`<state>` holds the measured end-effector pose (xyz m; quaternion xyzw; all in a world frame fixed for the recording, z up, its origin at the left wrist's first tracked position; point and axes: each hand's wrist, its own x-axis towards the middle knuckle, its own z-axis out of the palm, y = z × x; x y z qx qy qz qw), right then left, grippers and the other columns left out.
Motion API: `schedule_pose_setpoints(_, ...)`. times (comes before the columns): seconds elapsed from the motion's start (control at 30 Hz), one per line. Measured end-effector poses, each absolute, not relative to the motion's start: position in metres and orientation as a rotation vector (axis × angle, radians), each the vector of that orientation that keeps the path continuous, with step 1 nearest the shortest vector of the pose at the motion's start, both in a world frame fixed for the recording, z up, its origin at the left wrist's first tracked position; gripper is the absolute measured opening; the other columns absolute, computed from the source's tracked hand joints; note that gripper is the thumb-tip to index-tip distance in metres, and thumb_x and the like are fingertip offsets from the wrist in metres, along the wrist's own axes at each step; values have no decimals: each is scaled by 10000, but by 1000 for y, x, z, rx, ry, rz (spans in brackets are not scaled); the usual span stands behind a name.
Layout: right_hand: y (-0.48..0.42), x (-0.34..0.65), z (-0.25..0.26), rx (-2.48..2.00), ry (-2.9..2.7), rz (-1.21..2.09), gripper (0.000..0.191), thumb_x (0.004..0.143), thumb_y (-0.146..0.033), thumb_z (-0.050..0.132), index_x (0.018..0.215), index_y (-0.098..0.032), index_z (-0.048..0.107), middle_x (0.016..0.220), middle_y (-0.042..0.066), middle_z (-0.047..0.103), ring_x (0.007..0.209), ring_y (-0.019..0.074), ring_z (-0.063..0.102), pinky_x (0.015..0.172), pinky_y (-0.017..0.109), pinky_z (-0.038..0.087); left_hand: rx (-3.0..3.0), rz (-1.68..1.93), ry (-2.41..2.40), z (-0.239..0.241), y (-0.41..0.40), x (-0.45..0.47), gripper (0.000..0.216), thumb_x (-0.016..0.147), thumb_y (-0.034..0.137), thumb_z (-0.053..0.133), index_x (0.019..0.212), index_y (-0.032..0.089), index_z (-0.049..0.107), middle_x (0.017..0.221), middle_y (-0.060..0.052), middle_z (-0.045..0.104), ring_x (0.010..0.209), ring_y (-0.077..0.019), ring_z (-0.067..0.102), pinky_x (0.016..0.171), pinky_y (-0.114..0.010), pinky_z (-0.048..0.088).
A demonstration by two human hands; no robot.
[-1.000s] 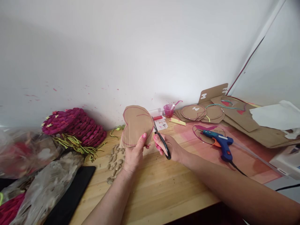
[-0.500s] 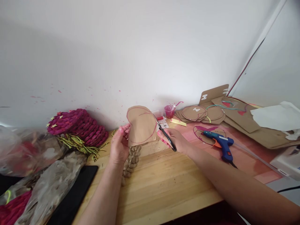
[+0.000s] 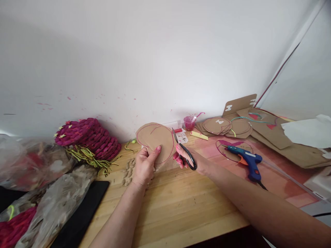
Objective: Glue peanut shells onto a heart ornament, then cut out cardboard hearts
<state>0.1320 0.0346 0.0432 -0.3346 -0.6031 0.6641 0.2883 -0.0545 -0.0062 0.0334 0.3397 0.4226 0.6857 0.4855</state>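
My left hand grips the lower edge of a brown cardboard piece with a pink line drawn round it, held up above the wooden table. My right hand is closed through the black handles of a pair of scissors. Their blades point up at the cardboard's right edge. Small cardboard offcuts lie on the table just below my left hand.
A blue glue gun lies to the right on a pink-stained patch. Stacked cardboard discs and sheets sit at the back right beside a pink cup. Magenta woven pieces and plastic bags crowd the left.
My left hand turned the cardboard piece and took a new hold on its lower edge. The scissors stayed at its right edge and the view shifted slightly.
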Motion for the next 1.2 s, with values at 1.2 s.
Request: schedule_pose_setpoints(1.2, 16, 123, 23, -881, -1762, 1824, 650, 858, -831, 497, 866, -190, 600, 705, -15, 528, 587, 125, 532, 537, 282, 328, 699, 1955, 1156, 37, -11, -36, 424, 664, 443, 903, 912, 163, 704, 739, 31, 616, 515, -55, 438, 443, -191, 352)
